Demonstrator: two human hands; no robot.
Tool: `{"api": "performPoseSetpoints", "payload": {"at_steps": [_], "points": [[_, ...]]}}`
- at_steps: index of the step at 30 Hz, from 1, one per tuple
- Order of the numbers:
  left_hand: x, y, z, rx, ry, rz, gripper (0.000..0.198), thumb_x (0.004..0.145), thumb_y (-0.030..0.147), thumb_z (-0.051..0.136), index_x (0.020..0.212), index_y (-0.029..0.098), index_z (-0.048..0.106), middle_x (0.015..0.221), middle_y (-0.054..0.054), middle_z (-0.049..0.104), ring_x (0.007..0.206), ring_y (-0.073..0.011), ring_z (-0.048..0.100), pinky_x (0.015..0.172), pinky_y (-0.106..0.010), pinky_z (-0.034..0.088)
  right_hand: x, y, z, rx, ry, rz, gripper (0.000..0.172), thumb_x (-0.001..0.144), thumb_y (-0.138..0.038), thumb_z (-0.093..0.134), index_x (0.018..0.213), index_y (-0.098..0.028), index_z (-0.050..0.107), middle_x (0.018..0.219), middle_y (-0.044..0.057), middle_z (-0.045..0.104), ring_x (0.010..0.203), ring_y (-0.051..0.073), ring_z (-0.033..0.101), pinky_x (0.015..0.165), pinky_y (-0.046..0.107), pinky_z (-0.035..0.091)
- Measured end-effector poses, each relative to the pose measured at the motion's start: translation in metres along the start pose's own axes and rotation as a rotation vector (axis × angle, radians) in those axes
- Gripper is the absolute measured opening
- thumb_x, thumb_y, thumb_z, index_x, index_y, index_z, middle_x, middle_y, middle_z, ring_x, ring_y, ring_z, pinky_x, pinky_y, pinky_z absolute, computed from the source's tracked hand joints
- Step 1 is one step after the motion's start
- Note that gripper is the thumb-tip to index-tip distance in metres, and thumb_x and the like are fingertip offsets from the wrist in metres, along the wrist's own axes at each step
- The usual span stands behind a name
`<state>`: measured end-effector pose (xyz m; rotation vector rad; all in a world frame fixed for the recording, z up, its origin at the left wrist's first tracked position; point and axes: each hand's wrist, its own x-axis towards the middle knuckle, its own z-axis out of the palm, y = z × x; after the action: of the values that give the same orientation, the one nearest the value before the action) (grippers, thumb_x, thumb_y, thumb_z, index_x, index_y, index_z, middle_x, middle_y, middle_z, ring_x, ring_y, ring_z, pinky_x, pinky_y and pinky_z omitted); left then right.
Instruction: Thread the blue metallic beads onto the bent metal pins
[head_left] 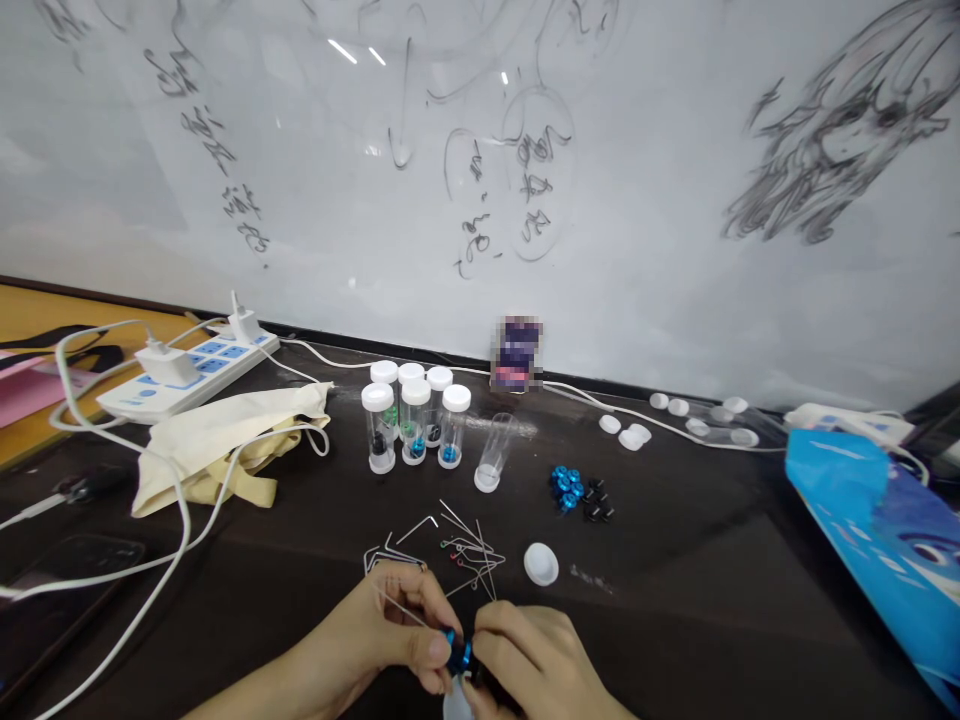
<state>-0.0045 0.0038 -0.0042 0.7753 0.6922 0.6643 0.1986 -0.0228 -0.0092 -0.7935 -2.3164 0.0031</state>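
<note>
Blue metal piece (458, 653) pinched between your hands low over the dark table (675, 600): your left hand (390, 625) also grips a thin wire (401, 607), your right hand (525, 655) clamps the piece (fingers tight). One slip could flick it among the loose wires (469, 550).

Blue held nut (457, 652); blue nuts (567, 487), black nuts (598, 501); white caps (414, 390) and lid (541, 563); cream bag (225, 440); white strip (142, 400), blue sockets (217, 350); dark table (675, 600); black-scribbled whiteboard (675, 200).
</note>
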Motion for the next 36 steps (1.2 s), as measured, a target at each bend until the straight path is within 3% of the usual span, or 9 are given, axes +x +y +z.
{"api": "performPoseSetpoints", "payload": {"at_steps": [7, 12, 15, 21, 28, 36], "points": [[0.0003, -0.0012, -0.0014, 0.003, -0.011, -0.007, 0.023, 0.059, 0.020, 0.086, 0.072, 0.010, 0.070, 0.061, -0.003, 0.068, 0.054, -0.0133, 0.067, 0.053, -0.019, 0.053, 0.0014, -0.0020, -0.0033, 0.042, -0.033, 0.048, 0.035, 0.101, -0.036, 0.035, 0.085, -0.016, 0.058, 0.075, 0.002, 0.063, 0.058, 0.012, 0.058, 0.055, 0.024, 0.044], [-0.0001, -0.0021, -0.0022, 0.017, -0.006, -0.006, 0.022, 0.059, 0.019, 0.086, 0.072, 0.010, 0.071, 0.061, -0.003, 0.067, 0.053, -0.0136, 0.067, 0.052, -0.019, 0.052, 0.0025, -0.0013, -0.0050, 0.051, -0.065, 0.075, 0.053, 0.103, -0.047, 0.020, 0.077, -0.017, 0.056, 0.067, 0.002, 0.062, 0.054, 0.012, 0.057, 0.053, 0.024, 0.043], [0.0002, -0.0011, -0.0025, 0.008, -0.018, 0.001, 0.021, 0.061, 0.019, 0.085, 0.073, 0.010, 0.071, 0.063, -0.003, 0.067, 0.054, -0.0135, 0.067, 0.053, -0.019, 0.052, 0.0035, -0.0016, -0.0044, 0.043, -0.058, 0.060, 0.048, 0.103, -0.041, 0.024, 0.077, -0.017, 0.056, 0.067, 0.002, 0.062, 0.053, 0.013, 0.057, 0.051, 0.024, 0.043], [0.0013, -0.0029, -0.0048, 0.003, -0.007, 0.030, 0.020, 0.062, 0.019, 0.085, 0.073, 0.011, 0.071, 0.064, -0.003, 0.067, 0.054, -0.0131, 0.067, 0.053, -0.019, 0.052, 0.0038, -0.0007, -0.0017, 0.013, 0.037, 0.000, 0.022, 0.098, -0.021, 0.041, 0.085, -0.016, 0.057, 0.075, 0.003, 0.065, 0.052, 0.011, 0.056, 0.050, 0.022, 0.042], [-0.0003, 0.0000, -0.0008, 0.007, -0.016, -0.003, 0.020, 0.060, 0.019, 0.086, 0.072, 0.011, 0.071, 0.062, -0.003, 0.067, 0.054, -0.0143, 0.067, 0.053, -0.020, 0.053, 0.0012, 0.0008, 0.0006, 0.023, 0.000, 0.027, 0.042, 0.101, -0.039, 0.032, 0.074, -0.017, 0.057, 0.063, 0.001, 0.061, 0.052, 0.013, 0.056, 0.051, 0.025, 0.043], [0.0014, -0.0012, -0.0030, 0.001, -0.007, 0.010, 0.021, 0.060, 0.021, 0.086, 0.073, 0.011, 0.073, 0.065, -0.004, 0.069, 0.054, -0.0130, 0.067, 0.052, -0.018, 0.052, 0.0034, -0.0001, -0.0011, 0.008, 0.030, -0.012, 0.023, 0.098, -0.023, 0.044, 0.083, -0.016, 0.060, 0.073, 0.003, 0.065, 0.051, 0.011, 0.054, 0.048, 0.023, 0.042]]}}
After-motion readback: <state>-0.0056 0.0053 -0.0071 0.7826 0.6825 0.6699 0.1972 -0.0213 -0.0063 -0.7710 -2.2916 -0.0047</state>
